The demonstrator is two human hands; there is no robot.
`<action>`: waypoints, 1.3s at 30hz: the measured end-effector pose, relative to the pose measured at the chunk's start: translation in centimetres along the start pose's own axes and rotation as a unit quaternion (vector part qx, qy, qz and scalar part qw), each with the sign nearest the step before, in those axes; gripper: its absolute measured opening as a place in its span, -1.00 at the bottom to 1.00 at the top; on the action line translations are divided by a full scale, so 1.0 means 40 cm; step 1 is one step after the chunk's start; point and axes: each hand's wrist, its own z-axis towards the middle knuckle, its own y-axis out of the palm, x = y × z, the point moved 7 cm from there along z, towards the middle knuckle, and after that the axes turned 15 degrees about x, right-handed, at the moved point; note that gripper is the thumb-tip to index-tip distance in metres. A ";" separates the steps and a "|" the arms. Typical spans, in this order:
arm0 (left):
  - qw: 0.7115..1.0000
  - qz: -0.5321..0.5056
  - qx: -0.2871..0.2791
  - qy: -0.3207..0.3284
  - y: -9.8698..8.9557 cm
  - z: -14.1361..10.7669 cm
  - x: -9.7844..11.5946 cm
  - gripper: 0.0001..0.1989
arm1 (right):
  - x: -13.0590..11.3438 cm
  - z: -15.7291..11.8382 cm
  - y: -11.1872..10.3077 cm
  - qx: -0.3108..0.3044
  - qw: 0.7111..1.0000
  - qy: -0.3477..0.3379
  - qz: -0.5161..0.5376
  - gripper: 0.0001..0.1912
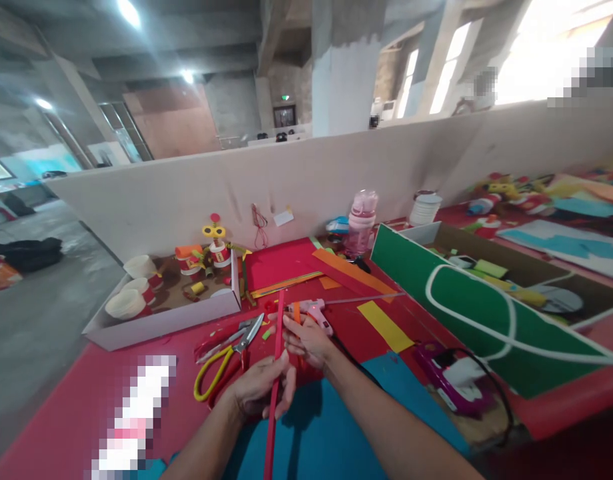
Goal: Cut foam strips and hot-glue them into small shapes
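A long narrow red strip (275, 373), probably paper, runs nearly upright in front of me, its lower end out of the frame. My left hand (266, 387) is closed round its middle, thumb on top. Higher up, my right hand (309, 341) pinches the strip near its upper end with thumb and fingertips. Just behind the right hand lies a pink glue gun (313, 309), with an orange band near it. To the left of my hands are scissors with yellow handles (213, 375). Blue sheets (331, 433) lie beneath my forearms.
A white-sided tray (171, 327) with cups and small figures stands left. Coloured sheets (286, 263), a pink bottle (362, 223) and a yellow strip (385, 325) lie beyond. To the right are a green-sided box (416, 287) and a purple power strip (451, 380) with a cable.
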 end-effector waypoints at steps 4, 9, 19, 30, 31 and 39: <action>1.000 0.009 -0.009 -0.028 0.007 0.002 -0.011 -0.33 | 0.007 0.005 -0.006 0.005 1.000 0.000 -0.020 -0.69; 0.998 -0.018 0.055 0.010 -0.008 0.017 0.012 -0.42 | 0.012 0.019 -0.037 0.093 0.992 -0.019 -0.082 -0.63; 0.996 -0.027 0.084 0.026 -0.016 0.021 0.020 -0.46 | 0.004 0.013 -0.026 0.089 0.984 -0.043 -0.149 -0.64; 0.990 -0.065 0.117 0.046 -0.054 0.023 0.030 -0.51 | 0.014 0.042 -0.045 0.064 0.998 -0.029 -0.003 -0.48; 0.990 -0.067 0.118 0.048 -0.057 0.023 0.032 -0.51 | 0.013 0.043 -0.044 0.054 0.998 -0.017 0.016 -0.48; 0.992 -0.059 0.101 0.049 -0.048 0.017 0.037 -0.52 | -0.003 0.029 -0.032 0.022 0.998 0.015 0.050 -0.63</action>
